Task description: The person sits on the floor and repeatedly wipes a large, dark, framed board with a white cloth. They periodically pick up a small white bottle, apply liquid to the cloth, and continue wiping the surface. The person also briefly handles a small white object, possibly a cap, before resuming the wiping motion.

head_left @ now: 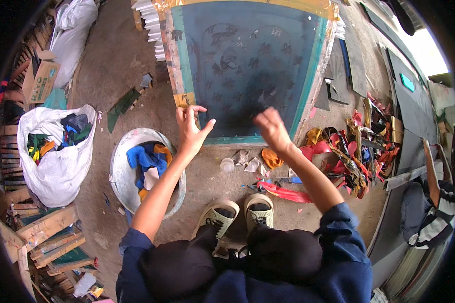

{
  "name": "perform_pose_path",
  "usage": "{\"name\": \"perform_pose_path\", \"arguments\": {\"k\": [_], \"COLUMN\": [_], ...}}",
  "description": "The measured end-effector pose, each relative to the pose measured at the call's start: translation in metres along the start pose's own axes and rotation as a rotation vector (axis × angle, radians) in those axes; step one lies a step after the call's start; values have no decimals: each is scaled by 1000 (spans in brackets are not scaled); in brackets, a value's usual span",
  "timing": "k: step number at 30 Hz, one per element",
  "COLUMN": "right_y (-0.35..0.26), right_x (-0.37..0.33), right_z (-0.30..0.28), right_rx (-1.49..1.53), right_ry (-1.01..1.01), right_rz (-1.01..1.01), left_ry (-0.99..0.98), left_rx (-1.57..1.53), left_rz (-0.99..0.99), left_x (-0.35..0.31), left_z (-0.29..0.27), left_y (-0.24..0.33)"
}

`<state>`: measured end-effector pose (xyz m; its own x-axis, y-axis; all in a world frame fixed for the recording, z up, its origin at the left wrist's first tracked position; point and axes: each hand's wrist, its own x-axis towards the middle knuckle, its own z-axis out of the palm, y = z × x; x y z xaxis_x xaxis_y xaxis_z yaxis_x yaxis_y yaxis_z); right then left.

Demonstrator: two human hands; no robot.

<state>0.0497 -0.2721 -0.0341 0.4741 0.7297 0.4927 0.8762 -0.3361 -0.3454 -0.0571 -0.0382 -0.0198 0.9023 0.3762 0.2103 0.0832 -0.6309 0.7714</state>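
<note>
On the dirt floor [111,76], at 12 o'clock from the squatting person, a large wooden-framed printing screen with dark blue-green mesh [247,60] lies tilted against a stack of pale boards [149,25]. Faint leaf-like patterns show on the mesh.

Left hand [191,129]: at the screen's lower left corner, at about 11 o'clock. Grip spread, fingers fanned; fingertips touch the taped frame edge, thumb out over the mesh. It pinches nothing that can be seen.

Right hand [272,129]: over the lower edge of the screen, at about 1 o'clock. Motion-blurred; fingers seem loosely curled, but I cannot tell whether the grip is spread or pressed together, nor whether it holds anything.

Both forearms are bare, with dark blue sleeves pushed up. Feet in pale green sandals [237,214] are planted just below the screen.

Around:
- Round grey metal basin [119,166] at 9 o'clock, holding blue, orange and white rags.
- White plastic sack [55,166] full of mixed coloured cloth, farther out at 9 o'clock.
- Small clear plastic cup [227,164] and crumpled scraps on the floor between the sandals and the screen.
- Heap of red, yellow and black offcuts [354,151] at 3 o'clock.
- Another person in a striped shirt [435,212] at the far right, well apart.
- Stacked wooden frames [45,232] at 8 o'clock.
</note>
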Motion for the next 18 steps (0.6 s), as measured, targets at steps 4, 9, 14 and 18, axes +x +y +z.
{"name": "perform_pose_path", "arguments": {"k": [4, 9, 14, 18], "right_y": [13, 6, 7, 45], "right_x": [3, -22, -23, -7], "right_z": [-12, 1, 4, -20], "right_rx": [-28, -19, 14, -107], "right_ry": [-138, -194, 19, 59], "right_rz": [-33, -182, 194, -143], "left_ry": [5, -11, -5, -7], "left_rx": [34, 24, 44, 30], "left_rz": [39, 38, -5, 37], "left_x": [-2, 0, -1, 0], "left_z": [-2, -2, -1, 0], "left_y": [-2, 2, 2, 2]}}
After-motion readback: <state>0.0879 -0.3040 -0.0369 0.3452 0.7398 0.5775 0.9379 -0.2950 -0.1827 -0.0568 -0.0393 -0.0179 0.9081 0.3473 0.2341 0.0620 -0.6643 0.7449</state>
